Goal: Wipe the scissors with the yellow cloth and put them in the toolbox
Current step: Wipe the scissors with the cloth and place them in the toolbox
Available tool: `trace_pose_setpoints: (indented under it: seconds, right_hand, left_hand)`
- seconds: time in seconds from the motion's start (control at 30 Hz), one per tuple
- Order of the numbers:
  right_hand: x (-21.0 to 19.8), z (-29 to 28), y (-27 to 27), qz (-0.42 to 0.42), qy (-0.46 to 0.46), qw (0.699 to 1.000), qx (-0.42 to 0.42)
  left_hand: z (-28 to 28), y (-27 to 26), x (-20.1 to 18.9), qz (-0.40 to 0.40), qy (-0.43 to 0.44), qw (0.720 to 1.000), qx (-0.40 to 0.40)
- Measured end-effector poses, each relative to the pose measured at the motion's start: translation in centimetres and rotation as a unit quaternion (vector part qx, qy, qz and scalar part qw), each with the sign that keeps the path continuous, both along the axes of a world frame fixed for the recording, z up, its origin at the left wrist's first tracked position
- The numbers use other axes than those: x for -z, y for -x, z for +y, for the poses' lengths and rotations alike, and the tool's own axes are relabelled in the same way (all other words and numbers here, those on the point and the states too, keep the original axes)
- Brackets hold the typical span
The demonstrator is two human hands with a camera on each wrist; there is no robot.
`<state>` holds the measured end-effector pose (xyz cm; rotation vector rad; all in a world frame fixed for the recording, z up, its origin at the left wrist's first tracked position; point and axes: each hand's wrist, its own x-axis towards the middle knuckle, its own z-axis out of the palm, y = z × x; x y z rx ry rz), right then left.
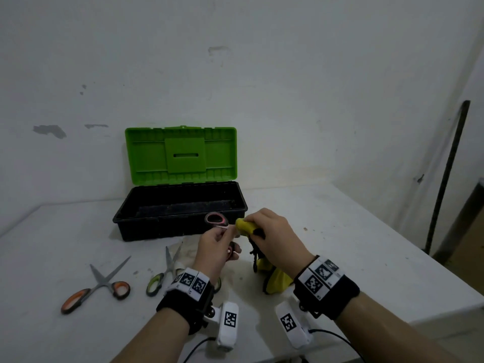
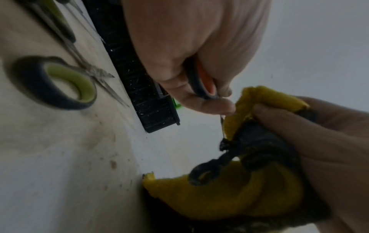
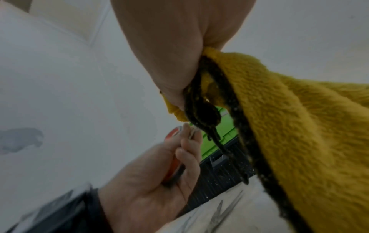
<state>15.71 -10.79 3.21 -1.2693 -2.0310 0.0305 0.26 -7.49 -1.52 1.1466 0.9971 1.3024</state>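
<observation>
In front of the open toolbox (image 1: 146, 226), my left hand (image 1: 218, 244) grips a pair of scissors by the red-and-black handles (image 1: 216, 219); the same grip shows in the left wrist view on one handle loop (image 2: 202, 83). My right hand (image 1: 269, 229) pinches the yellow cloth (image 1: 246, 227) around the blades, which are hidden inside the fold. The cloth's loose end (image 1: 279, 280), edged in black, hangs down to the table. From the right wrist, the cloth (image 3: 299, 126) fills the right side, with my left hand (image 3: 151, 186) below it.
The toolbox has a black base and an upright green lid (image 1: 180, 155), set against the wall. An orange-handled pair of scissors (image 1: 97, 284) and a green-handled pair (image 1: 163, 273) lie on the white table (image 1: 353, 244) to my left. A dark rod (image 1: 445, 176) leans at the right.
</observation>
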Motion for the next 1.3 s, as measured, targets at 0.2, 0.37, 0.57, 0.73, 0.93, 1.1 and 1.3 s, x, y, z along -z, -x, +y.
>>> trace_pose_setpoints:
  seconds: [0.2,0.37,0.57,0.73,0.93,1.1,1.3]
  right_hand:
    - [1.2,0.7,0.8,-0.035,-0.001,0.999,0.031]
    - [-0.5,2.3,-1.8,0.028,0.021,0.991,0.127]
    - [-0.4,0.8,-0.7,0.014,0.003,0.998,0.058]
    - [0.3,1.1,0.4,-0.02,0.03,0.997,0.065]
    - [-1.1,2.2,-2.2,0.045,0.014,0.99,0.135]
    - [-0.3,0.6,0.4,-0.006,0.017,0.999,0.047]
    - [0.2,2.0,-0.7,0.005,0.03,0.995,0.095]
  left_hand:
    - [-0.5,-0.3,-0.6,0.023,-0.006,1.0,0.001]
    - [-0.3,0.3,-0.5,0.039,-0.001,0.999,-0.013]
    - [-0.4,-0.1,-0.7,0.031,-0.005,0.999,-0.014]
    - [-0.8,-0.6,-0.9,0.031,-0.009,0.999,-0.003]
    - [-0.5,0.4,-0.5,0.034,-0.011,0.999,-0.026]
    - [-0.3,0.0,-0.8,0.033,-0.017,0.999,-0.026]
    - [-0.5,-0.1,-0.7,0.032,-0.01,0.999,-0.015]
